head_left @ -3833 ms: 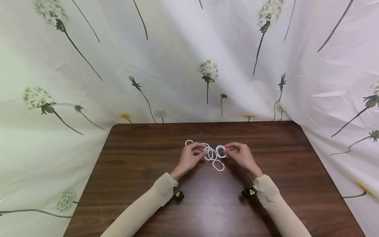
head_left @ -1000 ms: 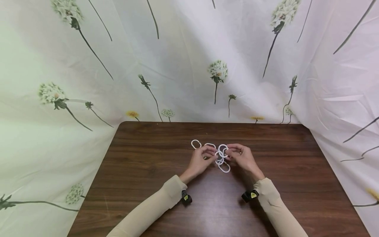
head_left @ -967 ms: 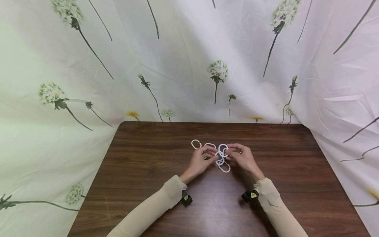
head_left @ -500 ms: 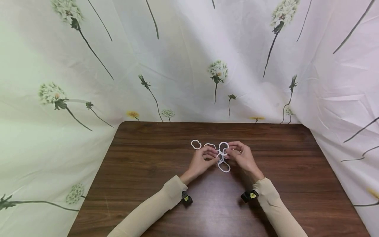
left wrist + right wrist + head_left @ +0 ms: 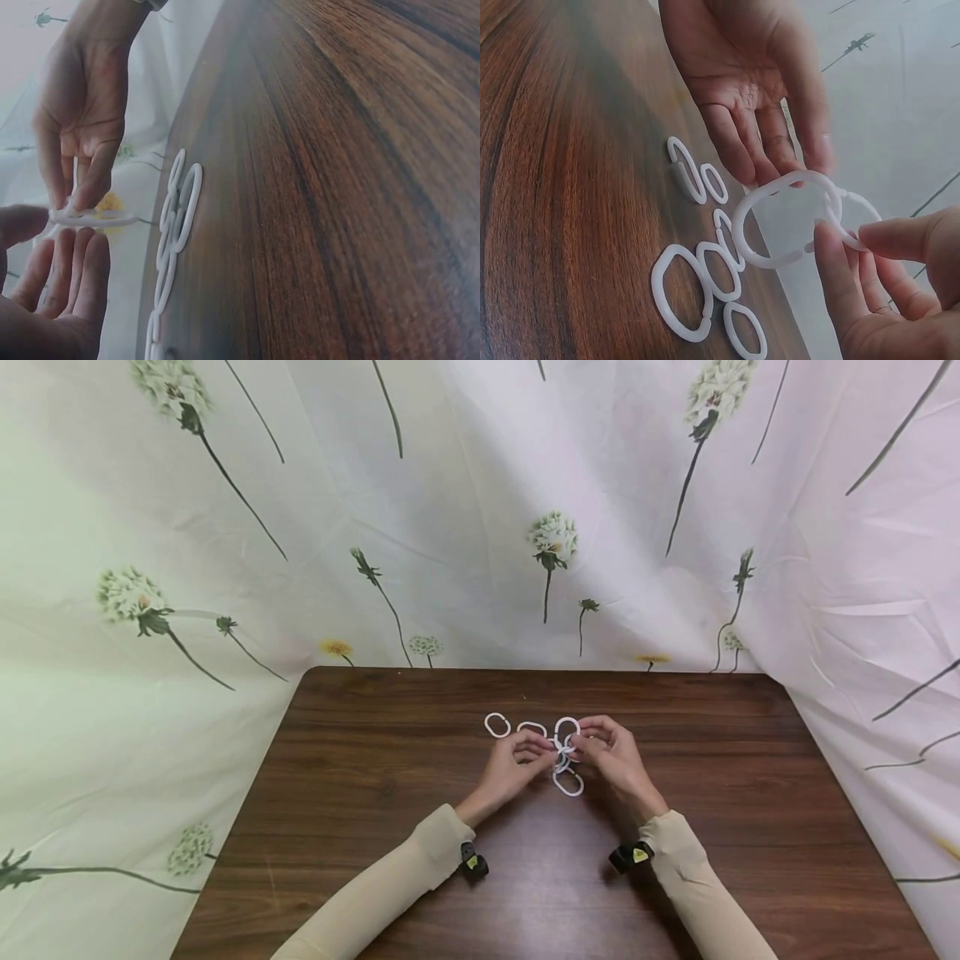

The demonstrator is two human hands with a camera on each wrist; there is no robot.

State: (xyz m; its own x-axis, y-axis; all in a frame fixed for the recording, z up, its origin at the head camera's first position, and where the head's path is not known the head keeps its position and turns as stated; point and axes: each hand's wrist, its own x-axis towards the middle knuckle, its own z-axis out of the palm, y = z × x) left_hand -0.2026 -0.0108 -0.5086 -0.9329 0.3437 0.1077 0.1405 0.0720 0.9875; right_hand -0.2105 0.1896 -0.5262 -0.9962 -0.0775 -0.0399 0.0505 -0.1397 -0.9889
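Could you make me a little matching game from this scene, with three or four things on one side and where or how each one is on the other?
Things:
1. left hand
2. right hand
3. loose rings
4. table

States:
a. dark wood grain, bears everything
b. lie flat on the wood
c. pinches a small ring by thumb and finger
d. fingertips touch the large lifted ring

Pairs: 1-d, 2-c, 3-b, 4-a

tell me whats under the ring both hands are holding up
Under the raised ring, pinched by the left hand and right hand, more white rings lie flat on the wooden table. The fingers hide any rings beyond them.
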